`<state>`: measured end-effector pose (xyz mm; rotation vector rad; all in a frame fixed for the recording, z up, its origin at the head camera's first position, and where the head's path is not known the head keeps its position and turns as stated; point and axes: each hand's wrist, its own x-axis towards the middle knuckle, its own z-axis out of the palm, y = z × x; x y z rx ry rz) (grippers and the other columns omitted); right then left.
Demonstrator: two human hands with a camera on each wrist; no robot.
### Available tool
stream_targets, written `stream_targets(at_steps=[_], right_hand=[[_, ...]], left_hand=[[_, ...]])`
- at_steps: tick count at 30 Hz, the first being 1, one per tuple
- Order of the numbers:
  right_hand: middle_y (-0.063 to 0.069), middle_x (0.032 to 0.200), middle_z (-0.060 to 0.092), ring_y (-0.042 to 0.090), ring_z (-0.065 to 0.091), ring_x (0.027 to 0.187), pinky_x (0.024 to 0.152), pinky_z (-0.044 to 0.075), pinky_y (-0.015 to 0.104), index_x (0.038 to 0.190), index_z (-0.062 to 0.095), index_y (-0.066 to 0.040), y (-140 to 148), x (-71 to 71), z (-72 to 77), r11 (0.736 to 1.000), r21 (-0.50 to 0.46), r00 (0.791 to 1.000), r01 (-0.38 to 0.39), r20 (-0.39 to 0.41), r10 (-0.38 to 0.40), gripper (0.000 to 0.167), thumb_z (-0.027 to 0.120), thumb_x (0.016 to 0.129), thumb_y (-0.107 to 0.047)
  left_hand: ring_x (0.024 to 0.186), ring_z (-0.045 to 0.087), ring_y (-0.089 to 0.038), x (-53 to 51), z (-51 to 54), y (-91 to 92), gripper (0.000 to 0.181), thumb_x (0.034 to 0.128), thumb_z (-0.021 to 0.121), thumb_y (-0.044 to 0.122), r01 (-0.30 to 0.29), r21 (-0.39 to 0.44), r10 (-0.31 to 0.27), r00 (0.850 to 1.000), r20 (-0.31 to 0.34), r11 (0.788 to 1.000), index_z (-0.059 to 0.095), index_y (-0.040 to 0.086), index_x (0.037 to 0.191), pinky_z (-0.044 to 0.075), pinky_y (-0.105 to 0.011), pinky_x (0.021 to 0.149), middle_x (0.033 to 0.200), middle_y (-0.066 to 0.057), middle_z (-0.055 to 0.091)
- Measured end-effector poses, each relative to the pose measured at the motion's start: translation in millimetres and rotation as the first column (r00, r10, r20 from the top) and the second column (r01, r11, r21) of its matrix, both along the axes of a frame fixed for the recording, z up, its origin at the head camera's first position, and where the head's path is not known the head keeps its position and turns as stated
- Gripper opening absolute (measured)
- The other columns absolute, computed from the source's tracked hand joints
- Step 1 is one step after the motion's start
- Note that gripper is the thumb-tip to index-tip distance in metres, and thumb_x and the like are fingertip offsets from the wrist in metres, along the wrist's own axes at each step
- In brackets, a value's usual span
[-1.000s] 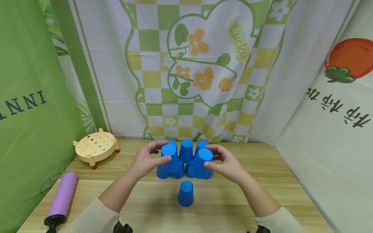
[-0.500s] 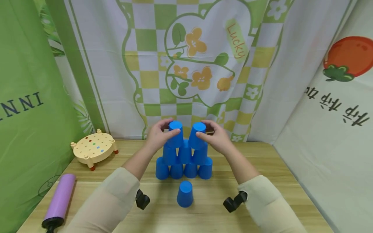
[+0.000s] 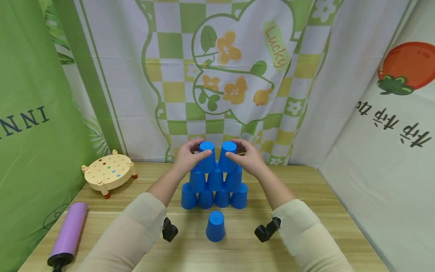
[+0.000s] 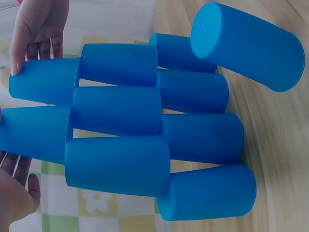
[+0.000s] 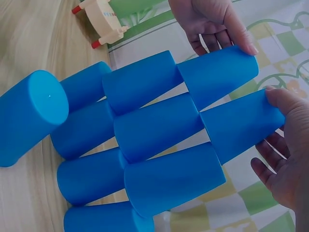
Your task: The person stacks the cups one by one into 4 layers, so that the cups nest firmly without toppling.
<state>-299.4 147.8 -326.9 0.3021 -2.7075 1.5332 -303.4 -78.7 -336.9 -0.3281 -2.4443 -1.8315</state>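
Observation:
Blue plastic cups stand upside down in a stacked pyramid. My left hand (image 3: 188,156) grips the left cup of the top row (image 3: 208,160), thumb on the near side and fingers behind. The right hand (image 3: 252,158) holds the right top cup (image 3: 227,160) likewise. In the right wrist view both top cups rest on the second row (image 5: 159,126), a narrow gap between them. Three cups make up that row, above a bottom row of several cups (image 3: 205,199). A single blue cup (image 3: 215,226) stands upside down in front of the pyramid.
At the left back of the wooden table (image 3: 289,234) is a cream round pegboard toy (image 3: 108,172) with short legs. A purple hand pump (image 3: 69,230) lies at the left edge. Printed curtains (image 3: 221,124) hang behind and beside the table.
Both hands have lifted their cups from in front of the pyramid onto its second row. In the last half second the two top cups have shifted slightly closer together.

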Motion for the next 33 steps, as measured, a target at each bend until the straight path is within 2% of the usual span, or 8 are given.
stream_targets(at_steps=[12,16,18,22,29,33], right_hand=[[0.011,0.14,0.053,0.032,0.051,0.129,0.104,0.046,0.051,0.148,0.042,-0.018,3,0.6,-1.9,1.0,0.013,1.0,-0.023,-0.016,0.023,0.064,0.067,0.092,-0.039],[0.012,0.141,0.052,0.034,0.05,0.13,0.104,0.046,0.052,0.148,0.041,-0.018,7,4.2,-2.7,1.0,0.001,0.999,-0.026,-0.034,0.026,0.065,0.067,0.092,-0.037],[0.013,0.141,0.051,0.034,0.05,0.129,0.104,0.046,0.052,0.148,0.041,-0.016,10,7.0,-3.3,0.999,-0.009,0.998,-0.034,-0.051,0.034,0.065,0.067,0.092,-0.035],[0.016,0.139,0.052,0.036,0.05,0.127,0.106,0.044,0.051,0.147,0.041,-0.011,16,14.6,-7.1,0.998,-0.031,0.996,-0.051,-0.08,0.049,0.063,0.067,0.093,-0.029],[0.017,0.137,0.053,0.035,0.052,0.126,0.106,0.045,0.05,0.145,0.044,-0.009,22,33.4,-20.2,0.997,-0.05,0.995,-0.057,-0.082,0.053,0.06,0.068,0.093,-0.027],[0.018,0.135,0.056,0.035,0.054,0.124,0.103,0.047,0.049,0.142,0.046,-0.006,24,45.0,-30.9,0.995,-0.063,0.993,-0.071,-0.101,0.065,0.058,0.069,0.092,-0.023]], left_hand=[[0.133,0.049,-0.032,-1.6,-2.7,1.7,0.064,0.0891,0.072,0.031,0.032,-0.008,-0.032,0.999,0.004,0.999,0.047,0.012,0.145,0.044,-0.051,0.108,0.143,-0.013,0.054],[0.136,0.046,-0.033,-0.4,-6.7,-5.4,0.065,0.09,0.071,0.027,0.049,-0.005,-0.049,0.999,-0.007,0.999,0.044,0.009,0.146,0.041,-0.051,0.111,0.147,-0.015,0.05],[0.136,0.046,-0.033,0.0,-10.3,-11.7,0.065,0.09,0.071,0.025,0.04,-0.003,-0.04,0.999,-0.014,0.999,0.044,0.007,0.146,0.039,-0.05,0.112,0.147,-0.016,0.049],[0.137,0.045,-0.034,1.8,-22.4,-26.4,0.063,0.0899,0.071,0.021,0.007,-0.011,-0.007,1.0,-0.006,1.0,0.045,0.005,0.145,0.038,-0.05,0.113,0.147,-0.018,0.049],[0.138,0.044,-0.034,10.0,-53.9,-51.5,0.064,0.0901,0.072,0.025,-0.048,-0.059,0.052,0.996,0.069,0.997,0.045,0.004,0.144,0.038,-0.049,0.114,0.148,-0.018,0.048],[0.137,0.044,-0.036,14.2,-72.1,-62.2,0.064,0.0903,0.072,0.026,-0.053,-0.067,0.059,0.995,0.083,0.996,0.046,0.002,0.143,0.038,-0.051,0.113,0.148,-0.02,0.047]])
